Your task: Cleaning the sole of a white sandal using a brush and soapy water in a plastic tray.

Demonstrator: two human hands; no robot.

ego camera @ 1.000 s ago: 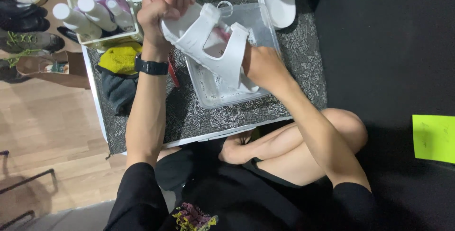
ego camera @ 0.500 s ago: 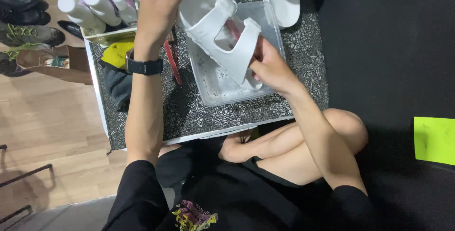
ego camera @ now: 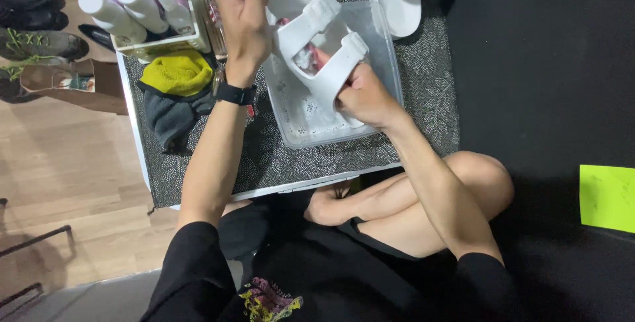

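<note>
Along the far left edge of the view, several dark shoes (ego camera: 33,38) sit on the wooden floor (ego camera: 66,183), off the bench, with a brown paper bag (ego camera: 73,84) just beside them against the bench's left edge. On the bench (ego camera: 198,196) itself, which carries a dark patterned mat (ego camera: 423,97), the far left corner holds a pale caddy (ego camera: 155,44) with white bottles (ego camera: 112,14) standing in it. Just in front of the caddy lies a yellow cloth (ego camera: 178,74) on top of a grey cloth (ego camera: 169,114), near the left edge. Next comes the left hand (ego camera: 245,11), wearing a black wristwatch (ego camera: 233,92); it is raised over the far middle of the bench and clenched around the upper end of a white sandal (ego camera: 317,38), though exactly how its fingers grip is partly hidden at the top of the view. The sandal is held up and tilted over a clear plastic tub (ego camera: 387,64) that stands in the middle of the mat with sudsy water in its bottom. Something pinkish shows between the sandal's straps, too small to identify. The right hand (ego camera: 364,97) grasps the sandal's lower end, fingers pinched on the strap and sole, just above the tub's near right part. At the far right corner of the bench a second white sandal (ego camera: 400,1) lies flat, just beside the tub. Farther right the floor is black, and a lime-green sheet (ego camera: 607,196) lies at the view's right edge.
</note>
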